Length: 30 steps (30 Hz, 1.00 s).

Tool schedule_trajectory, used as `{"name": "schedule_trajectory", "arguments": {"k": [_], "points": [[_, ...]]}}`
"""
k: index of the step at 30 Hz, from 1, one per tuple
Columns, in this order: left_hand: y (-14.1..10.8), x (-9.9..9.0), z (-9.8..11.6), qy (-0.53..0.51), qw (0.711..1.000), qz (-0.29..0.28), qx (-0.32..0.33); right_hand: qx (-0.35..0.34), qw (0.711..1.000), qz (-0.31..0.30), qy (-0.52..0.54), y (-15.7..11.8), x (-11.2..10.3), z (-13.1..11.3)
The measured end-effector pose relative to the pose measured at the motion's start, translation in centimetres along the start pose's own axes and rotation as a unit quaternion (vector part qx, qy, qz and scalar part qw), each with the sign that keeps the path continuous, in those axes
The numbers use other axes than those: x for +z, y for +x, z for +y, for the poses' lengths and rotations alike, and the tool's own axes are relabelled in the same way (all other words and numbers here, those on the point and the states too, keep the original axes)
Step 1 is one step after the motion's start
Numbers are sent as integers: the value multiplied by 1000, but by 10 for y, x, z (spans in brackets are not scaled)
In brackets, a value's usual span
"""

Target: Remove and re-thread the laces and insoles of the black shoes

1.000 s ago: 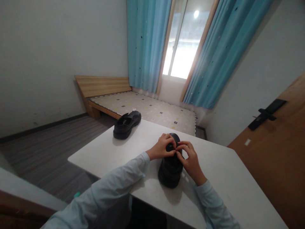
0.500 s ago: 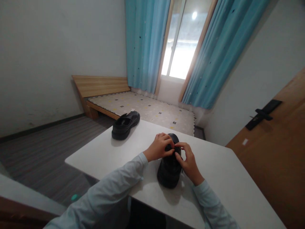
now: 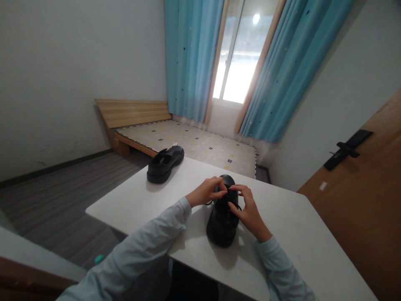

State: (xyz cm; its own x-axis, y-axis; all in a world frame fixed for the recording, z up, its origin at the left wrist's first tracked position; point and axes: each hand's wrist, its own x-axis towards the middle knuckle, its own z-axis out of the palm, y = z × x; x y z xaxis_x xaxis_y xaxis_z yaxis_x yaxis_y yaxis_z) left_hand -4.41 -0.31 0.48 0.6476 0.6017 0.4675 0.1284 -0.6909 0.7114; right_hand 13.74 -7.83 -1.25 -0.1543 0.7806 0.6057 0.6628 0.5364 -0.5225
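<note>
Pale grey walls (image 3: 78, 75) rise around a dark, wood-patterned floor (image 3: 65, 188). Below the window (image 3: 239, 62) is a bed (image 3: 188, 136) with a patterned mattress and wooden headboard; blue curtains (image 3: 192, 58) hang on both sides of the glass. Nearer, a white table (image 3: 288, 234) spreads under the person's forearms, with a brown door (image 3: 360, 192) beyond its right side. Two black shoes are on the table. The near shoe (image 3: 222, 230) sits upright between the hands, heel toward the person and toe toward the window; the far shoe (image 3: 159, 169) stands well apart, at the table's far left edge. At the near shoe's upper, the left hand (image 3: 205, 193) has thumb and fingers pinched together on a dark lace (image 3: 208, 203). The right hand (image 3: 250, 212) curves over the other side, thumb and forefinger apart; whether it grasps anything I cannot tell. Smallest are a black door handle (image 3: 348, 149) and a teal object (image 3: 98, 258) on the floor.
</note>
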Motion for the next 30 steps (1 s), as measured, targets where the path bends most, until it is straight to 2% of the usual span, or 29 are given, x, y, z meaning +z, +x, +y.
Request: {"name": "schedule_trajectory", "arguments": {"k": [3,6,8,10,13,16,18,24,30], "points": [[-1,0,0,-109,994,2,-16,-2,1000,0,-5,-1,0,0],[-1,-2,-2,-252,965,-38,-63,-3,1000,-4,-11,-2,0,1],[-1,-4,-3,-279,956,-51,-75,-1,1000,-7,-14,-3,0,1],[-1,-7,-2,-223,973,-34,-57,1,1000,-8,-16,-3,0,0],[-1,-9,1,-58,998,-6,-24,0,1000,-6,-17,-2,0,0],[-1,-7,3,68,998,-12,-8,-3,1000,-5,-16,-1,1,1],[-1,-6,3,86,996,-16,2,-3,1000,-5,-15,-1,0,2],[0,-9,2,-74,997,-28,-27,8,1000,-3,-5,-5,1,7],[-1,-7,7,-272,957,-50,-87,59,996,31,57,-4,0,7]]}}
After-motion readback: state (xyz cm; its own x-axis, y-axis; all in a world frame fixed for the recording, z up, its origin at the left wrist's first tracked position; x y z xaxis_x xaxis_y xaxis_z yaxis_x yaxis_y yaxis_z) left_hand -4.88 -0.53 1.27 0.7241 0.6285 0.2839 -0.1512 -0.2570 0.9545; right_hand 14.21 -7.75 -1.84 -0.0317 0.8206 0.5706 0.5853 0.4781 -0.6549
